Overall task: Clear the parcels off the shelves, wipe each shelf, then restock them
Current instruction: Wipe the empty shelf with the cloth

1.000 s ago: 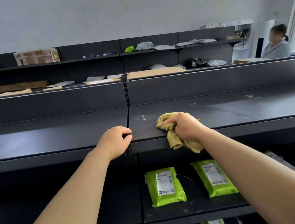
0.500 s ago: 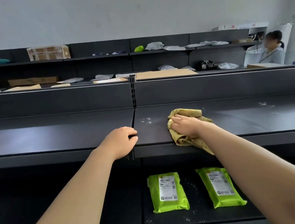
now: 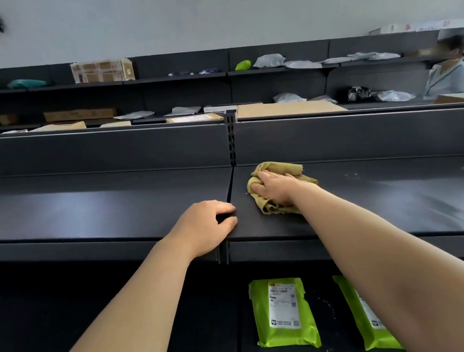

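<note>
A pale wall (image 3: pixel 227 7) runs behind the dark back shelves (image 3: pixel 177 76), where a taped cardboard box (image 3: pixel 102 71) stands at the left among flat packets and grey bags. In front of me the dark top shelf (image 3: pixel 92 208) stretches across in two sections, its left half dully shining. My left hand (image 3: pixel 205 226) sits on the front edge right at the seam between the sections, fingers curled over the lip and gripping it. Just right of the seam the yellow-green cloth (image 3: pixel 284 168) lies bunched on the right section, under my right hand (image 3: pixel 276 188), whose fingers are laid out forward and press it down. Pale specks dot the shelf further right. On the lower shelf (image 3: pixel 326 307) lie a green parcel (image 3: pixel 281 312) and a second green parcel (image 3: pixel 359 323), partly behind my right forearm. Each has a white label with a barcode, the print too small to read. At far right a person (image 3: pixel 450 74) stands by the back shelves.
</note>
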Demonstrator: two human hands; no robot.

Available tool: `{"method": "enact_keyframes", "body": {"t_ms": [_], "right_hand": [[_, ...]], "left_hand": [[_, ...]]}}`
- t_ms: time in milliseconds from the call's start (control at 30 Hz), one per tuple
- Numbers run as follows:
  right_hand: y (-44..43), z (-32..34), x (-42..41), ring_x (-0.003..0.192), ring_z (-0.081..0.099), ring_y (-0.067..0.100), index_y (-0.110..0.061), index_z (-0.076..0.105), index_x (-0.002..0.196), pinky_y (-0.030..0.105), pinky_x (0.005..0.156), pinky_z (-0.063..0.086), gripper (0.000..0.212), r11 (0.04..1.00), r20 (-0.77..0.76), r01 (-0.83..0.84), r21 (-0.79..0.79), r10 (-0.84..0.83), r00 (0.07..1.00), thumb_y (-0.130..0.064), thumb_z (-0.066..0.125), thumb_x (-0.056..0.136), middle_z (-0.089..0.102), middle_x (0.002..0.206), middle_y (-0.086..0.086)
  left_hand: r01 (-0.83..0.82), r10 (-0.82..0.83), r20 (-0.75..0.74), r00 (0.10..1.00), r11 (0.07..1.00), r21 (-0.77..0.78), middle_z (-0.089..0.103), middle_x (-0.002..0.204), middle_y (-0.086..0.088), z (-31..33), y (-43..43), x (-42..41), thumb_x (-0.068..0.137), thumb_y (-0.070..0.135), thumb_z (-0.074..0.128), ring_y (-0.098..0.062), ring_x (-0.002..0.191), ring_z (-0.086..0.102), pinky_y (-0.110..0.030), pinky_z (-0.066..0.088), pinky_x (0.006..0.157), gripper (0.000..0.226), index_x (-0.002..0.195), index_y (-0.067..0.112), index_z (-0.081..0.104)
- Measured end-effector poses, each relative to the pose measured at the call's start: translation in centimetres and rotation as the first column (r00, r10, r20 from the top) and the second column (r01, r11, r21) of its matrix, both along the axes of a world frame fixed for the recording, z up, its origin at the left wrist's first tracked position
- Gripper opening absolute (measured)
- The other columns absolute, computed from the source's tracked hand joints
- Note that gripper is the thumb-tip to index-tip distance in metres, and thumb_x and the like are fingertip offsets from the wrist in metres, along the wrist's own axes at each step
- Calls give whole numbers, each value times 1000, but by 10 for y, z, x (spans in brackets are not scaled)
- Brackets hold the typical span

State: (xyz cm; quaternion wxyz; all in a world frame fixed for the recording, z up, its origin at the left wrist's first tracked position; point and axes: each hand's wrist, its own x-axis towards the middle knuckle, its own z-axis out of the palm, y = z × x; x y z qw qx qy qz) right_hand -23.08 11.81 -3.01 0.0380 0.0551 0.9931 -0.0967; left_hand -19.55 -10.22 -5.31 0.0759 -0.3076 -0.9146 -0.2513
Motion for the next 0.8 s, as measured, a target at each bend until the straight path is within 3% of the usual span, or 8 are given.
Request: {"method": "enact_keyframes", "body": {"t_ms": [200, 433, 567, 800], "right_hand": [[-14, 2, -8, 148, 15, 22, -25, 15, 154, 40, 119, 10, 53, 992, -34, -121, 44, 123, 992, -40, 21, 104, 10, 162, -4], [-21, -1, 22, 145, 21, 16, -35, 37, 146, 66, 113, 0, 46, 979, -136, -198, 57, 204, 969, -38, 25, 102, 29, 156, -10], [-19, 1, 50, 146, 19, 17, -35, 27, 150, 53, 117, 12, 48, 968, -107, -240, 76, 247, 963, -43, 21, 103, 22, 159, -12], [1, -3, 88, 149, 1, 10, -31, 7, 154, 43, 120, 3, 53, 966, -50, -235, 107, 241, 969, -44, 17, 104, 2, 162, -10]], "left_hand": [[-6, 6, 16, 1000, 1000, 15, 56, 134, 12, 2, -2, -1, 92, 38, 56, -8, 125, 48, -20, 32, 99, 38, 129, 29, 58], [-29, 28, 37, 999, 999, 22, 58, 131, 9, 6, -3, 3, 91, 39, 57, -11, 123, 50, -24, 36, 99, 38, 127, 28, 60], [-33, 33, 44, 999, 999, 5, 57, 132, 9, 7, -2, 5, 92, 38, 57, -12, 123, 49, -26, 37, 101, 37, 127, 28, 59], [-31, 33, 49, 998, 998, -60, 52, 137, 6, 10, 8, 7, 95, 30, 50, -14, 126, 47, -28, 37, 102, 37, 131, 24, 56]]}}
